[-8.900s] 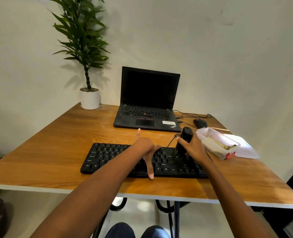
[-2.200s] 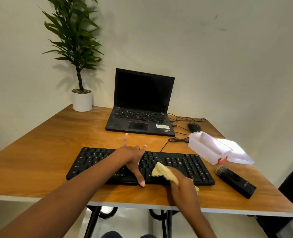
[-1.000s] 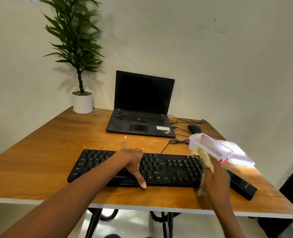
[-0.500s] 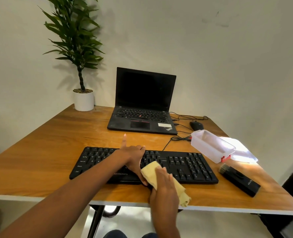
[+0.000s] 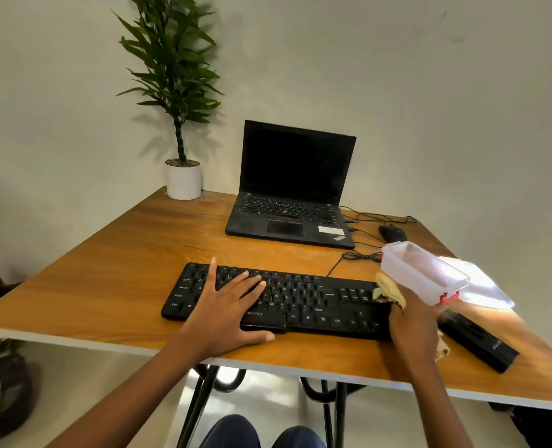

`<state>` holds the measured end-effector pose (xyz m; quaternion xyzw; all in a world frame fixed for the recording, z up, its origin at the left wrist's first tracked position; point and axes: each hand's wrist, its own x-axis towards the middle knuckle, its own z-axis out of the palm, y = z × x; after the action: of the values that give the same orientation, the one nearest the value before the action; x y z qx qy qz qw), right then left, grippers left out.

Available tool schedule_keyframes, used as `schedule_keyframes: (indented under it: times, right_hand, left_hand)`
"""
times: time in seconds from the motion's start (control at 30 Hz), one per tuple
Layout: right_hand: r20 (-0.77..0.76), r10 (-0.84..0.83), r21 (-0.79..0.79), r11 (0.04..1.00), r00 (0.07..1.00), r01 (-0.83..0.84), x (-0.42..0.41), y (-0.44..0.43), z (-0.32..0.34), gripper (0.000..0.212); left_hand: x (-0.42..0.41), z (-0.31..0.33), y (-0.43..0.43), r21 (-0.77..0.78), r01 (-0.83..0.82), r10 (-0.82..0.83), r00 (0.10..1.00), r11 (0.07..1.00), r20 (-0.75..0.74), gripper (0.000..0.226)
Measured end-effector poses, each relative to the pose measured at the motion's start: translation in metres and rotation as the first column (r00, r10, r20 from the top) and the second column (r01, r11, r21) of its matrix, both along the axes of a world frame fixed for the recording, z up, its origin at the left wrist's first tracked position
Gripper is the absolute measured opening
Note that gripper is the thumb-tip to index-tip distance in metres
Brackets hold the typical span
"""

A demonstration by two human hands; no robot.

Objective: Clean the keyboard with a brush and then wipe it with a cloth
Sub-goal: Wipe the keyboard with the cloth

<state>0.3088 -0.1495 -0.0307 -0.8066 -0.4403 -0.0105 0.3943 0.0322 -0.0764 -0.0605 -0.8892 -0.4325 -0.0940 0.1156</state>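
Observation:
A black keyboard [image 5: 303, 299] lies across the near part of the wooden table [image 5: 112, 286]. My left hand [image 5: 227, 313] rests flat on the keyboard's left half, fingers spread over the keys and thumb at the front edge. At the keyboard's right end, my right hand [image 5: 412, 328] grips a yellow cloth [image 5: 389, 291] and presses it onto the keys there. The black brush [image 5: 480, 339] lies on the table to the right of that hand, apart from it.
An open clear plastic box [image 5: 425, 271] with a red clip stands just behind my right hand, its lid [image 5: 476, 282] beside it. Farther back are an open black laptop [image 5: 292, 185], a black mouse [image 5: 392, 233] with cables, and a potted plant [image 5: 179, 101] at the back left.
My right hand has carried the cloth from the middle front of the keyboard to its right end. My left hand has stayed on the left half of the keys.

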Motion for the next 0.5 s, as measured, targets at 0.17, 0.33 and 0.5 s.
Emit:
schedule_keyframes:
  times: [0.17, 0.33, 0.5]
  right_hand:
    - [0.119, 0.089, -0.072, 0.994, 0.989, -0.081, -0.055, 0.0, -0.025, 0.049]
    - [0.168, 0.287, -0.063, 0.958, 0.943, -0.281, -0.111, -0.013, -0.028, 0.063]
    - [0.021, 0.57, -0.049, 0.821, 0.822, -0.568, -0.132, -0.028, -0.024, 0.056]
  left_hand:
    - [0.002, -0.013, 0.002, 0.065, -0.022, 0.018, 0.998, 0.998, 0.063, 0.087]
    - [0.005, -0.019, 0.001, 0.117, -0.052, 0.041, 0.994, 0.992, 0.096, 0.088]
    - [0.004, -0.021, 0.0, 0.187, -0.04, 0.01, 0.988, 0.981, 0.154, 0.079]
